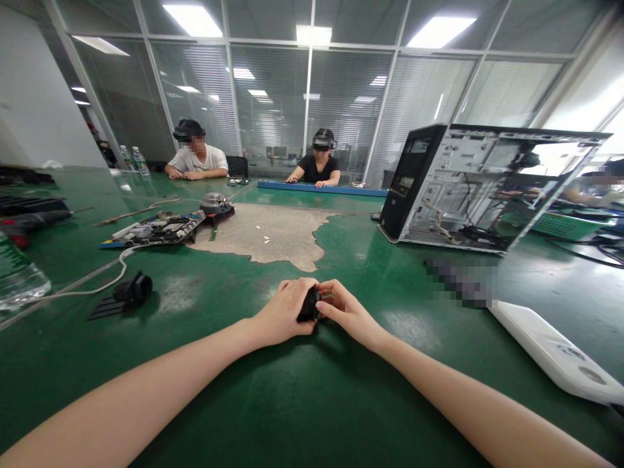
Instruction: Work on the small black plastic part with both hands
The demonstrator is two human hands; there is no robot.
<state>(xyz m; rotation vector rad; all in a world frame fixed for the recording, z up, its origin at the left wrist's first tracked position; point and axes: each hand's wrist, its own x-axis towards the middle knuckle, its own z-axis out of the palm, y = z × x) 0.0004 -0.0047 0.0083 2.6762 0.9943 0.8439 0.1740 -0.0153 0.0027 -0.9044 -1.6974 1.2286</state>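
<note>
A small black part (308, 307) is between my two hands, just above the green table (292, 403) near the middle of the view. My left hand (284, 312) wraps round its left side, with the fingers over the top and the thumb below. From the right, my right hand (347, 313) pinches the part's right edge with thumb and fingers. What exactly the part is cannot be made out. Another black part (130, 290), with a round opening and flat slats, lies on the table to the left.
An open computer case (468, 188) stands at the right, with a white device (550, 348) nearer. At the left are a circuit board (156, 231), a cable (114, 276) and a clear bottle (19, 273). Two people sit across the table behind a blue strip (322, 188).
</note>
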